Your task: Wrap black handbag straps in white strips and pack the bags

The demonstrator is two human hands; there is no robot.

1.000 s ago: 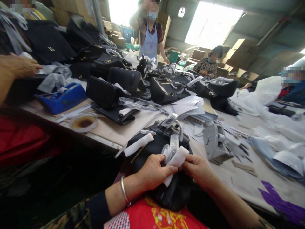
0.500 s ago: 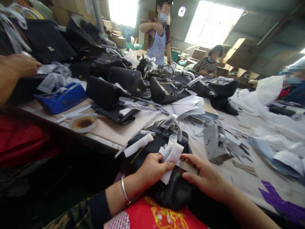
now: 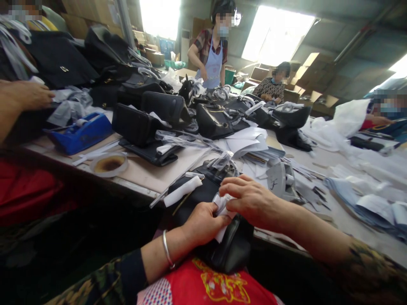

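Note:
A black handbag (image 3: 235, 250) rests on my lap against the table edge, its wrapped handle (image 3: 222, 161) toward the table. My left hand (image 3: 203, 222) pinches a white wrapping strip (image 3: 222, 231) between thumb and fingers over the bag. From above, my right hand (image 3: 244, 199) meets the same white strip, its fingers bent and its fingertips on the strip near my left thumb. A second piece of white padding (image 3: 183, 191) is wrapped around a strap on the bag's left side.
A blue tape dispenser (image 3: 79, 133) and a tape roll (image 3: 108, 164) lie to the left. Behind are several black handbags (image 3: 165, 108) and stacked white papers (image 3: 244, 142). A grey dispenser (image 3: 280, 180) stands to the right. Co-workers (image 3: 213, 55) are around the table; another person's hand (image 3: 28, 97) is far left.
My right hand has moved up and left from the bag's side onto the white strip, covering its upper part. My left hand stays in place. The standing co-worker's arm has lowered.

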